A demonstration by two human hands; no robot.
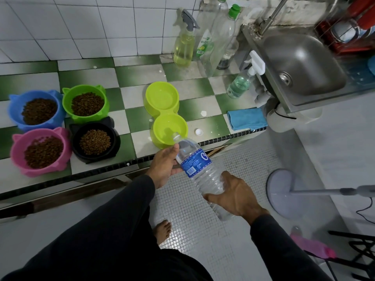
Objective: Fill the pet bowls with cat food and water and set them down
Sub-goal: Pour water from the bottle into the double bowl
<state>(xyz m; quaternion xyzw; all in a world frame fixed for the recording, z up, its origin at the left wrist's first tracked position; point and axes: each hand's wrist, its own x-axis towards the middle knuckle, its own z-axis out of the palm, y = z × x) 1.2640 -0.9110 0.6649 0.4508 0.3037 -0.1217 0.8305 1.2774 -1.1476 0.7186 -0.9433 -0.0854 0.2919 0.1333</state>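
Observation:
A clear water bottle (pixel 194 159) with a blue label is tilted, its uncapped mouth over the near half of a lime double bowl (pixel 178 104) on the checkered counter. My left hand (pixel 164 165) supports the bottle's upper body with the thumb curled on it. My right hand (pixel 235 194) grips its base. Four cat-ear bowls hold brown kibble at the left: blue (pixel 12 110), green (pixel 67 102), pink (pixel 18 142) and black (pixel 115 138). The bottle's white cap (pixel 198 132) lies on the counter beside the double bowl.
A spray bottle (pixel 183 47), tall clear bottles (pixel 221 37) and a small sprayer (pixel 239 84) stand at the counter's back. A blue cloth (pixel 246 118) lies by the steel sink (pixel 304 63). A fan base (pixel 282 193) stands on the floor to the right.

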